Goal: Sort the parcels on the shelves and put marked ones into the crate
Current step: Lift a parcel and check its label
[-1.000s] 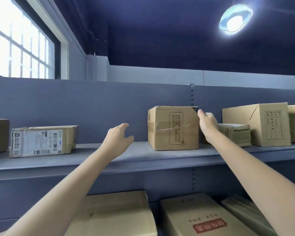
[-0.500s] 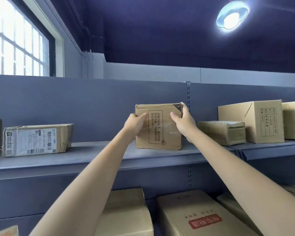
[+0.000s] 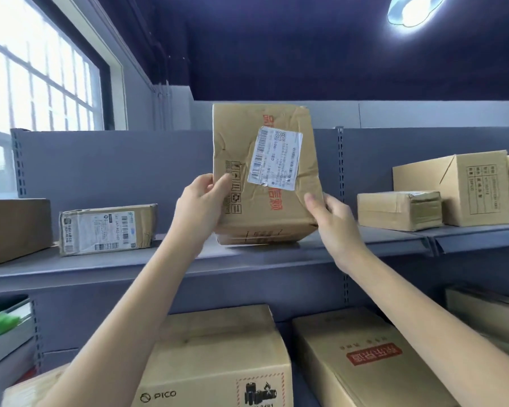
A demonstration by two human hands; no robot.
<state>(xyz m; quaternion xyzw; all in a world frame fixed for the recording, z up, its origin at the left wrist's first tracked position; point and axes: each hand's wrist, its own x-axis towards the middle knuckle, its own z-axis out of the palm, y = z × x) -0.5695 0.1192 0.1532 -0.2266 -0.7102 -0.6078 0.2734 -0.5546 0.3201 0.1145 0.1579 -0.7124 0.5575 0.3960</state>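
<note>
Grip: our left hand [image 3: 200, 207] and right hand [image 3: 334, 220] clasp the parcel [image 3: 265, 177] by its lower edges.
Parcel: tipped up, label facing us, just above the shelf [image 3: 106, 264].
Long axis: upright, between both hands.

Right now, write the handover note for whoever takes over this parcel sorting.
Left hand grips the left edge of the held parcel; right hand grips its lower right corner. The parcel is tilted up, its white shipping label facing the camera, its bottom edge at or just above the upper shelf.
Done: parcel picked up for checking.
Left: read its marking, crate it if marked, then check the labelled flat parcel and the others. No crate in view.
</note>
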